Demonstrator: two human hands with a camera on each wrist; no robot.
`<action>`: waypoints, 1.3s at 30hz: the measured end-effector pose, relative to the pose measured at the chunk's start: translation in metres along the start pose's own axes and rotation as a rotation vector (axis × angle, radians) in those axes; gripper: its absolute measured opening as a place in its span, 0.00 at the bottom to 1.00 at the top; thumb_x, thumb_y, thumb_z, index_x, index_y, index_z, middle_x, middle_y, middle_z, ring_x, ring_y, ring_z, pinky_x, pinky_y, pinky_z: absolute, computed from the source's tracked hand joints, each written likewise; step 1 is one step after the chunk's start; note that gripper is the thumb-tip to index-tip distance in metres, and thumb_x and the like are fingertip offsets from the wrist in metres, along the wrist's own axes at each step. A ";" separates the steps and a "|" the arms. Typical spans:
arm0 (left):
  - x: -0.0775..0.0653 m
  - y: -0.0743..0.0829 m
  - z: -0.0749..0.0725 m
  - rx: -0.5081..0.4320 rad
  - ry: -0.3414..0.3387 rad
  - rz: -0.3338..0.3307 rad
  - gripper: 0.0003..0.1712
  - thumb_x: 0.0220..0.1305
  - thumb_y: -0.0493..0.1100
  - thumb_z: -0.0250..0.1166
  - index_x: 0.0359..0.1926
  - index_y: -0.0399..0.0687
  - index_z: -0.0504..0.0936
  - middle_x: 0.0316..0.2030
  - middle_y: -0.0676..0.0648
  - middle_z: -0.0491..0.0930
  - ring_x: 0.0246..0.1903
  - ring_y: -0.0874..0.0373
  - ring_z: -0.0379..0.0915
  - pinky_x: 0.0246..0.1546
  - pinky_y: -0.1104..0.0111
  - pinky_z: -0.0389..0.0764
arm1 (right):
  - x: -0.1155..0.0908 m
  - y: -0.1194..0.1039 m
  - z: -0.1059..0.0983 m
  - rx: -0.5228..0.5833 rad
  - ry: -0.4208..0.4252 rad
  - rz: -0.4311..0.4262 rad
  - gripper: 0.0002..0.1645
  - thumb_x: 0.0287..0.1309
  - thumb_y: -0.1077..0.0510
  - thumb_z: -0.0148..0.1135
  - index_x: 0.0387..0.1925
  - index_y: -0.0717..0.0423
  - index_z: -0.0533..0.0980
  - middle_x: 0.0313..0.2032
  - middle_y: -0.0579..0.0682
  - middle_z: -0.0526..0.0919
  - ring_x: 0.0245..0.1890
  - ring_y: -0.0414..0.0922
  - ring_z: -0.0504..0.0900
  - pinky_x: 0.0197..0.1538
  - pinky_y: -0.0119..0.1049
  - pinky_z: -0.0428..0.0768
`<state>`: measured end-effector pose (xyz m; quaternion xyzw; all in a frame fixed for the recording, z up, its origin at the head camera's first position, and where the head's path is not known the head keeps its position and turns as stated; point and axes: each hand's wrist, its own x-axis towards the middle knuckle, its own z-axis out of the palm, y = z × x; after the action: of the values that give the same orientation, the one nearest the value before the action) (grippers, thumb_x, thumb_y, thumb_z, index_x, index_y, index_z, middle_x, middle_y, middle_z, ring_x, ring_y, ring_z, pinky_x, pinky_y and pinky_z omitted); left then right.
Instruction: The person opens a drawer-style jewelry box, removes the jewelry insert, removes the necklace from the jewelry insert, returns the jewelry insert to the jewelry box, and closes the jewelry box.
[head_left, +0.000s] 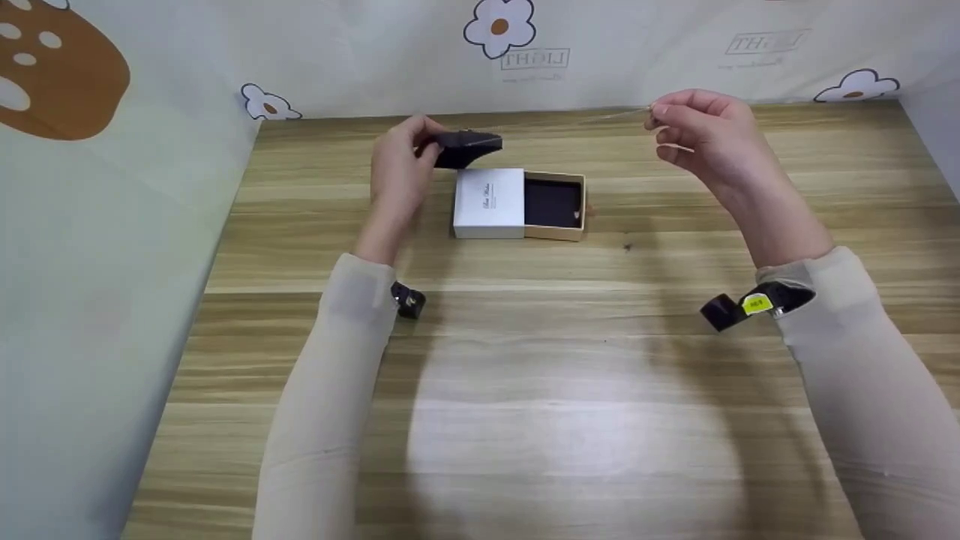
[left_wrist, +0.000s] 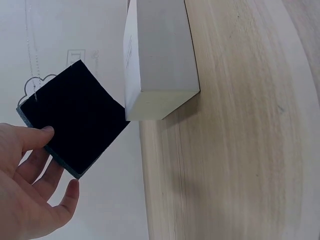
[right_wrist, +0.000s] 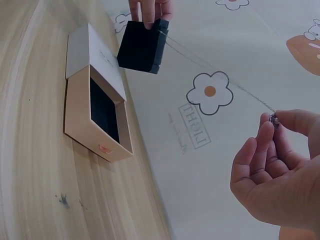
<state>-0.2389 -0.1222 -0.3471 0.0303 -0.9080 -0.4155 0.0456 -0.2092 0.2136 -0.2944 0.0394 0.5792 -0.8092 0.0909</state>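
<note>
My left hand (head_left: 399,166) pinches a square black foam jewelry pad (left_wrist: 75,120) by its edge, thumb on its dark face, raised behind the box. From the pad's notched edge, a thin necklace (right_wrist: 254,95) stretches taut across to my right hand (head_left: 709,139). That hand pinches a small shiny pendant (right_wrist: 274,120) between thumb and index finger, its other fingers loosely curled. Below and between the hands lies a small gift box: a white sleeve (head_left: 489,199) with printed lettering and a tan drawer (head_left: 553,233) pulled partly out to the right. The drawer's inside is black.
The box stands on a wood-grain table (head_left: 315,225) near its back edge. Behind rises a pale wall covering (head_left: 375,60) with flower prints. A small dark mark (head_left: 628,247) shows on the table right of the drawer. Each sleeve cuff has a black wrist camera (head_left: 409,301).
</note>
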 end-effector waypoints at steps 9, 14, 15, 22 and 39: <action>0.001 -0.001 0.001 0.023 0.015 0.019 0.11 0.71 0.36 0.60 0.49 0.50 0.84 0.54 0.51 0.84 0.59 0.60 0.77 0.63 0.71 0.75 | 0.000 -0.003 -0.001 0.019 0.020 -0.031 0.02 0.58 0.66 0.68 0.32 0.63 0.81 0.27 0.52 0.85 0.22 0.40 0.77 0.29 0.29 0.80; 0.002 -0.002 0.001 0.027 0.017 0.014 0.11 0.71 0.37 0.60 0.49 0.51 0.84 0.54 0.51 0.84 0.59 0.60 0.77 0.63 0.71 0.75 | 0.000 -0.002 0.000 0.031 0.016 -0.075 0.04 0.58 0.66 0.69 0.32 0.64 0.81 0.27 0.52 0.85 0.22 0.40 0.77 0.29 0.29 0.80; 0.002 -0.002 0.001 0.031 0.018 0.015 0.11 0.71 0.37 0.60 0.49 0.51 0.84 0.54 0.51 0.84 0.59 0.60 0.77 0.63 0.71 0.74 | 0.000 -0.002 0.001 0.036 0.014 -0.081 0.04 0.58 0.66 0.68 0.32 0.64 0.81 0.27 0.52 0.85 0.22 0.40 0.77 0.29 0.29 0.80; 0.002 -0.006 -0.002 0.058 0.037 0.028 0.11 0.71 0.37 0.60 0.49 0.51 0.84 0.53 0.51 0.85 0.57 0.60 0.77 0.62 0.69 0.74 | -0.001 -0.004 -0.003 0.097 0.014 -0.100 0.05 0.58 0.67 0.68 0.33 0.65 0.79 0.28 0.53 0.85 0.23 0.41 0.78 0.29 0.30 0.81; 0.002 -0.008 -0.007 0.023 0.047 0.015 0.12 0.71 0.37 0.59 0.51 0.47 0.83 0.52 0.48 0.84 0.55 0.59 0.77 0.60 0.69 0.76 | -0.003 -0.018 -0.021 0.135 0.044 -0.089 0.02 0.61 0.68 0.64 0.34 0.67 0.79 0.28 0.54 0.85 0.22 0.42 0.78 0.28 0.31 0.81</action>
<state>-0.2401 -0.1330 -0.3489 0.0339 -0.9115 -0.4038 0.0699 -0.2103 0.2394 -0.2844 0.0375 0.5261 -0.8487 0.0393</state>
